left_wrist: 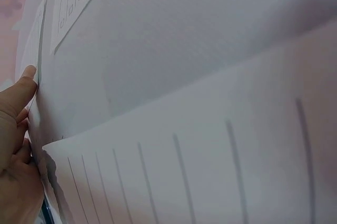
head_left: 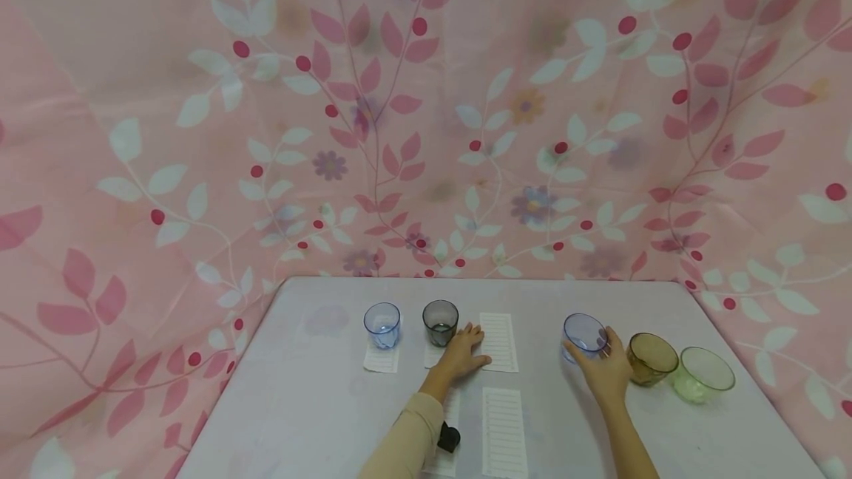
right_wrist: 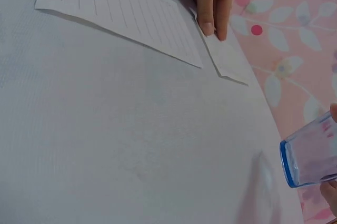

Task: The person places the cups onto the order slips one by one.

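Filling the background, a pink floral cloth (head_left: 439, 131) is met at its foot by the white table (head_left: 552, 420). Down the middle, a lower sheet (head_left: 504, 431) is laid nearest, with an upper sheet (head_left: 501, 342) set beyond it, both lined. The right hand (head_left: 607, 375) is stretched over the table's right side, and the left hand (head_left: 459, 357) is rested near the middle. Past the right hand, a green bowl (head_left: 704, 375) and an amber bowl (head_left: 652, 358) are stood side by side; away to the left, a pale blue cup (head_left: 382, 325) is seen, and a grey cup (head_left: 441, 322) is placed just beside the left fingers.

And there is the piece that counts: the violet-blue cup (head_left: 584, 335), gripped between the curled thumb and fingers of the right hand. It is set directly ahead of that palm; from the left hand it is found well off to the right, past the upper sheet, with tabletop between. Its axis, not much longer than its mouth is wide, is held close to upright, mouth pointed up, base towards the table; whether the base is touching cannot be told. The left fingers are spread wide, nothing gripped, the thumb laid at the upper sheet's edge.
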The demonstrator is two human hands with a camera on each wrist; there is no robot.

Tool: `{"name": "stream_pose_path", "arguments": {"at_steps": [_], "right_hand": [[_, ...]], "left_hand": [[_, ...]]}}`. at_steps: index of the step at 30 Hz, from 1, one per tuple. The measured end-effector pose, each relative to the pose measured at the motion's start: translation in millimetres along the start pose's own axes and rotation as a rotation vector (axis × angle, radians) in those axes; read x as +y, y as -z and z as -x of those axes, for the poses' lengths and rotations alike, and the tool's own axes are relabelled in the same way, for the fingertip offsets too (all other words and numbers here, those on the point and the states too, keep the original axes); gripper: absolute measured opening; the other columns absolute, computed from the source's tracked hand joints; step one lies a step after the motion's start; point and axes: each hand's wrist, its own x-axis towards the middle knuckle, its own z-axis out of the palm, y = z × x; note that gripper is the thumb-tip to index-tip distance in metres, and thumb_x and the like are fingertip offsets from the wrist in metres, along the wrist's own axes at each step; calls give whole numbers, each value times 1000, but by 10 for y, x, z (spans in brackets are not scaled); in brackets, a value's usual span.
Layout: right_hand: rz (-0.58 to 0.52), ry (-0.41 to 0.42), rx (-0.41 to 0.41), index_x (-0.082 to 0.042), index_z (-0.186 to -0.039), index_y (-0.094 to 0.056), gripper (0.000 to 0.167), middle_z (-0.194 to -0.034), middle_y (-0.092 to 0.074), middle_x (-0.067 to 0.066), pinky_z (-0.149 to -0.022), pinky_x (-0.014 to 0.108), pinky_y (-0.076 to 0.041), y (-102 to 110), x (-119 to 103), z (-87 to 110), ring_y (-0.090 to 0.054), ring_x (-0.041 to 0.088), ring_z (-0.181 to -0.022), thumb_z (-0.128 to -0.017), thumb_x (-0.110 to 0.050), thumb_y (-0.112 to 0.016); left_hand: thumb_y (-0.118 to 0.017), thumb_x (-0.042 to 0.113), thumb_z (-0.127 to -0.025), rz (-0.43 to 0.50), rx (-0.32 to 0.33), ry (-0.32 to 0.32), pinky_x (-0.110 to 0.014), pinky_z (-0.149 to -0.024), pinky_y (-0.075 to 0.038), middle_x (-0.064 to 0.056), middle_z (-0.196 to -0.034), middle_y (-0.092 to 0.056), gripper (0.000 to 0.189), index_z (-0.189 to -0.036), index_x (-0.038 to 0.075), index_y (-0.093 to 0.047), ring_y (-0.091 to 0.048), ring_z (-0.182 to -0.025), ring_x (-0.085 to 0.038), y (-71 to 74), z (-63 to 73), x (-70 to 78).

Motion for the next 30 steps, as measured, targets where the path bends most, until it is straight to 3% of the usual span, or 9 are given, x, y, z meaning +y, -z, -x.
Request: {"name": "stream_pose_path", "arguments": {"at_steps": [7,19,26,30], "right_hand": [[-72,33,-75,12,-138,-34,83,-137,-42,31,-100,39,-37,-96,-107,-70,-43,47,-124,-72,-10,-81],[-112,64,-157,12,-137,-36,85,-135,-45,29,-101,40,-37,-311,-151,-184,-45,42,-123,-69,-9,-83],[-114,97,-220,16,-136,-35,85,-134,-44,33,-101,42,-37,-471,-186,-215,-45,46,-122,-70,-7,-82],[-116,109,-236,15,-136,-36,85,-133,-46,32,-101,42,-38,-556,-207,-218,-46,45,-121,-69,-8,-83]], "left_hand": [[-71,25,-83,8,1,6,-48,-111,-27,-20,-138,-47,58,-129,-6,-53,-35,-134,-36,-9,0,-3],[-71,24,-83,33,6,13,-48,-111,-25,-19,-140,-46,59,-130,-6,-52,-34,-135,-36,-16,0,-9],[-72,27,-82,30,11,0,-48,-110,-27,-19,-139,-48,59,-129,-5,-54,-35,-134,-37,11,15,2],[-71,33,-83,69,18,-30,-48,-111,-27,-18,-139,-47,62,-130,-4,-53,-35,-135,-35,-45,-13,-87]]}}
